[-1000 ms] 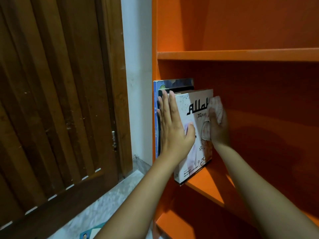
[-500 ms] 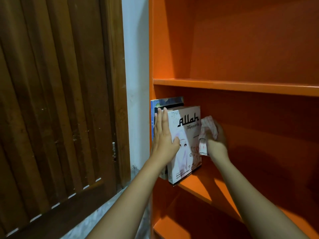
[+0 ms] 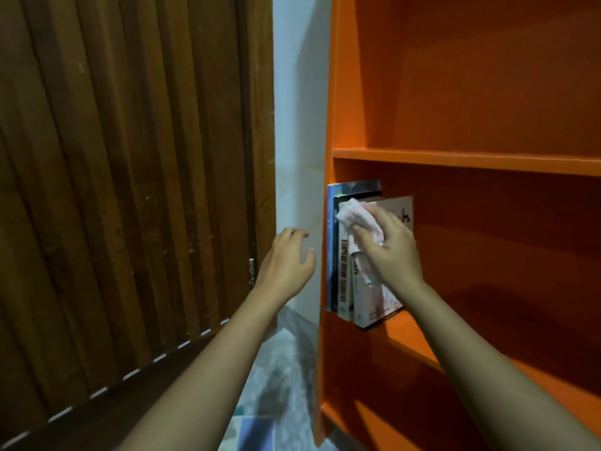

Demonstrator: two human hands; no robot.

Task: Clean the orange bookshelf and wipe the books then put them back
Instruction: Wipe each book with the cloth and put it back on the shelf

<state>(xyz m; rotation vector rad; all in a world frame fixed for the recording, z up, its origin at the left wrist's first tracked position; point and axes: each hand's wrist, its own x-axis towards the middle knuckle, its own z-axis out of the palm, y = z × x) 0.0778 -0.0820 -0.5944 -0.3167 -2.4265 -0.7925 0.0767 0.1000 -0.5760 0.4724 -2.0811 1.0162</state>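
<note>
Orange bookshelf [image 3: 455,161] carries books [image 3: 344,281]; right grip [image 3: 390,252] holds cloth [image 3: 353,216] on them, left grip [image 3: 286,262] loose near door [image 3: 130,190].

Matt orange bookshelf [image 3: 455,161], slatted wooden door [image 3: 130,190]

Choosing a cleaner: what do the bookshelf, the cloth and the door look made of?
Bookshelf: likely painted or laminated board; flat even orange, faint sheen, no grain.
Cloth: soft fabric, pale pink-white, crumpled into folds.
Door: dark varnished wood; vertical slats, visible grain, scuffs.
</note>
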